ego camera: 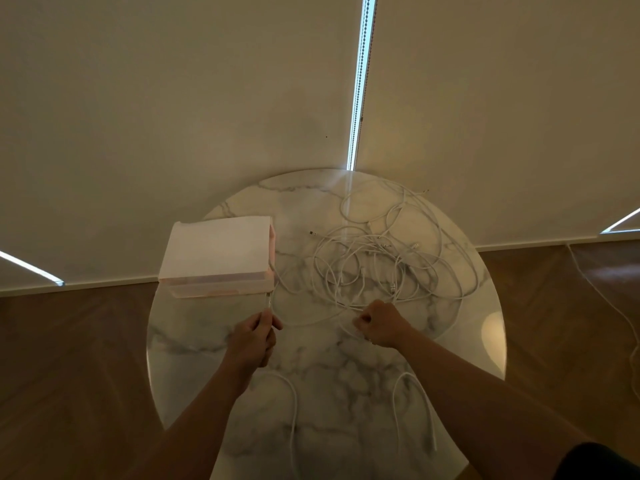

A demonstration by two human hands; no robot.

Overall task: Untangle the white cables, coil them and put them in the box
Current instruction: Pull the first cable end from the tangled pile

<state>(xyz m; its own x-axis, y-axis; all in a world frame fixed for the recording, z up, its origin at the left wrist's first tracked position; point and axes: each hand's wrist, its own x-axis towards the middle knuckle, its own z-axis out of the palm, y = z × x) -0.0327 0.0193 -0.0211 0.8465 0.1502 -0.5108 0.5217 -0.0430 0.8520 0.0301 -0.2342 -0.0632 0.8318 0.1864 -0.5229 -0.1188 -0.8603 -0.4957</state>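
two holds to report. our left grip [254, 341] pinches a white strand just below its plug [267, 302], thumb and fingers curled on it, with the plug tip pointing up at the near right corner of the box [218, 254]. our right grip [379, 323] is a tight fist round a strand at the near edge of the tangle; we cannot tell whether it is the same cable.

the white cables [381, 265] lie in a loose heap on the far right half of the marble counter [329, 368], loops crossing each other and a few plugs poking out. the box sits far left, just beside the heap. two slack loops [414, 403] trail toward the counter's near edge between our forearms. a stray cable [604, 299] lies on the wooden floor [69, 341] at right.
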